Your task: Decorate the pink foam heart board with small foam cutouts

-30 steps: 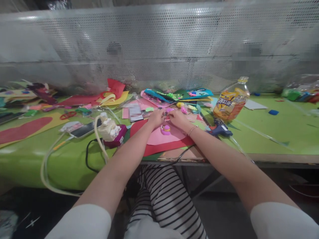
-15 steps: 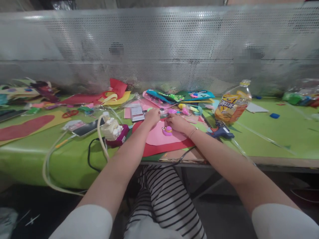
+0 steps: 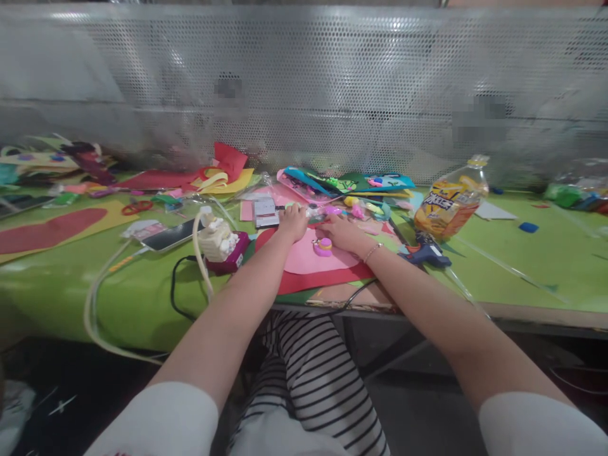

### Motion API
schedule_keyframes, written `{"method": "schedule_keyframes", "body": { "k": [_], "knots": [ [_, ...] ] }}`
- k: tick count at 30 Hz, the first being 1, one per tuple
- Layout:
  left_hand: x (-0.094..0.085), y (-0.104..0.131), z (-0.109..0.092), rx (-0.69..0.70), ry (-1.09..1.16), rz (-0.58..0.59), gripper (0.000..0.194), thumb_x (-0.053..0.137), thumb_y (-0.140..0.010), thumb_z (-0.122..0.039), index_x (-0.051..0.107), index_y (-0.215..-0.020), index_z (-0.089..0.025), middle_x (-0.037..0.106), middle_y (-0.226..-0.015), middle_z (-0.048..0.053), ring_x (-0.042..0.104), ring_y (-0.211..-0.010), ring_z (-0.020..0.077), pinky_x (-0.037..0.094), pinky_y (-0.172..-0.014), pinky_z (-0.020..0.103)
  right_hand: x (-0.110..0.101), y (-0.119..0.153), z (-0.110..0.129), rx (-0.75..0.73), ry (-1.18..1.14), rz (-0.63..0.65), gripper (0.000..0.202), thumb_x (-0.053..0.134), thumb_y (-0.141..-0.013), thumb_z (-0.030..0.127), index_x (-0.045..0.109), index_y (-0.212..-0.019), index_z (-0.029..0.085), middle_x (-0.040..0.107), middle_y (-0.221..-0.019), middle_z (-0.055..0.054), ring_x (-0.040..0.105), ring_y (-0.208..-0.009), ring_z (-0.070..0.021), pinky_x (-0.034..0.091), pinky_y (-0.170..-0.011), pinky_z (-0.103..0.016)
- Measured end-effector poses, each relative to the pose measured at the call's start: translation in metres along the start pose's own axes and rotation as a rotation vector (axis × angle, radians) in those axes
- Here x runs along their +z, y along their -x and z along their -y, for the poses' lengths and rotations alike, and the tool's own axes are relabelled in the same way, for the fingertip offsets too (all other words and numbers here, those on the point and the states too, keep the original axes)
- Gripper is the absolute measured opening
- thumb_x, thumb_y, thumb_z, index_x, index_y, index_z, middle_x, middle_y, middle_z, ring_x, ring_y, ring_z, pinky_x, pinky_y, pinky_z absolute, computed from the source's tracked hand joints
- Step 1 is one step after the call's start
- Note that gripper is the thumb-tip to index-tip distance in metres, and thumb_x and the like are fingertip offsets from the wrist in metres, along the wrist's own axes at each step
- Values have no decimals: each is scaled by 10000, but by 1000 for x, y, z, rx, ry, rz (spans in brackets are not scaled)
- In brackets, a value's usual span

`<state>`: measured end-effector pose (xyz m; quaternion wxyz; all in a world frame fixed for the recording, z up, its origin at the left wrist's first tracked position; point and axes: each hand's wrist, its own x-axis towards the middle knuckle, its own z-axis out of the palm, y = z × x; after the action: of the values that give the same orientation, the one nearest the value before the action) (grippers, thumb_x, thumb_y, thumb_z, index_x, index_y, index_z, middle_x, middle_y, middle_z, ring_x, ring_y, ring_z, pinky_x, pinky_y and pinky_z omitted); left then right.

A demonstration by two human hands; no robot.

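My left hand (image 3: 293,223) rests at the upper left of a pink paper piece (image 3: 304,258), fingers curled down; whatever lies under them is hidden. My right hand (image 3: 346,233) lies on the paper's upper right, fingers stretched forward and a little apart, near small clay pieces and clear plastic. Between my forearms, a small purple-pink clay figure (image 3: 323,247) with a yellow band sits on the pink paper. Red paper (image 3: 327,278) shows beneath. Just beyond my hands lie a purple clay lump (image 3: 333,210) and other bright clay pieces.
A power strip with an adapter (image 3: 220,244) and a phone (image 3: 173,235) lie left, cables over the edge. A glue gun (image 3: 427,252) and an orange drink bottle (image 3: 449,202) stand right. Behind are decorated blue crafts (image 3: 394,182) and a perforated metal panel (image 3: 332,82).
My left hand's fingers have lifted and spread slightly over the same spot. My right hand stays nearly in place. The whole view has shifted a little.
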<state>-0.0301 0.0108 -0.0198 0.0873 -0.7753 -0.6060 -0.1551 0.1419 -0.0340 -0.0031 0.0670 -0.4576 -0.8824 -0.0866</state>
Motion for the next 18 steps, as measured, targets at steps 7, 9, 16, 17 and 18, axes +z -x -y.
{"method": "schedule_keyframes", "body": {
  "k": [7,9,16,17,18],
  "knots": [
    [2,2,-1,-34,-50,-12,363,283,-916,-315,461,-1203,-184,472,-1206,134,404,-1162,269,315,-953,419,-9,6,2,43,132,1,384,313,-925,296,617,-1146,217,504,-1214,-145,413,-1116,-292,344,-896,-437],
    [1,2,-1,-40,-53,-2,375,275,-919,-333,460,-1208,-182,471,-1205,134,399,-1170,272,314,-956,416,-10,8,2,54,181,-26,423,284,-934,363,628,-1130,215,499,-1231,-143,409,-1118,-298,324,-912,-456],
    [0,2,-1,-35,-35,12,403,270,-923,-365,439,-1234,-174,462,-1222,147,380,-1200,272,295,-976,418,-10,10,-3,96,235,-2,424,254,-943,327,581,-1207,268,443,-1310,-112,367,-1181,-313,258,-956,-517],
    [0,1,-1,-37,-32,15,405,270,-923,-368,437,-1237,-173,462,-1223,147,380,-1200,272,295,-977,420,-11,10,-5,102,221,15,436,237,-944,317,538,-1256,268,413,-1340,-116,349,-1201,-316,259,-958,-521],
    [1,1,-1,-39,-28,17,407,270,-923,-370,436,-1238,-173,463,-1223,148,382,-1199,274,297,-977,422,-12,9,-6,102,206,40,449,224,-944,305,477,-1314,262,378,-1369,-125,333,-1217,-317,261,-961,-524]
  ]
}}
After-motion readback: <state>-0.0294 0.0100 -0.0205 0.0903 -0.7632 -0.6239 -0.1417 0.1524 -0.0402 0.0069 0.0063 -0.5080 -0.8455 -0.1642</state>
